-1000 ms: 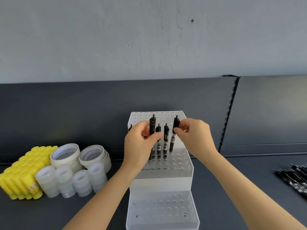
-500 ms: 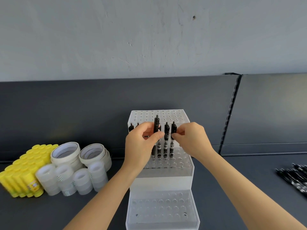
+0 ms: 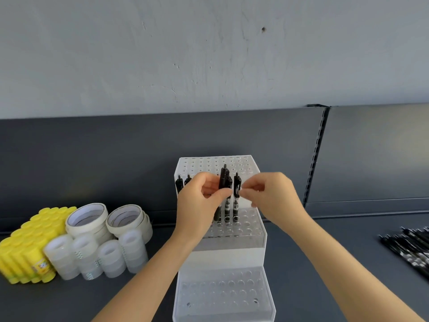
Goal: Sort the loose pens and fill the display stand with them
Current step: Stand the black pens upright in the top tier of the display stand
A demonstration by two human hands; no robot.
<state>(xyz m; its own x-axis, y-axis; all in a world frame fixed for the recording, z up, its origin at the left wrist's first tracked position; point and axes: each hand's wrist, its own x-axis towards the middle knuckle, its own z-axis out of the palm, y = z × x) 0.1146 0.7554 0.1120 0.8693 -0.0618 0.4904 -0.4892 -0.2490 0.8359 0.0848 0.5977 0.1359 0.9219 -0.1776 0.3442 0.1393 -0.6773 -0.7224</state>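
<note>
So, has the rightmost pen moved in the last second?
Yes. The rightmost pen has sunk lower against the display stand, down into its middle tier.

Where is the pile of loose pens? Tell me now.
In the head view, the loose pens lie on the dark shelf at the far right edge, well right of the display stand.

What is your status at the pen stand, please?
Left hand pinches one black plastic pen, raised over the white perforated display stand. Right hand touches a seated black pen, grip unclear. Nothing in the way.
</note>
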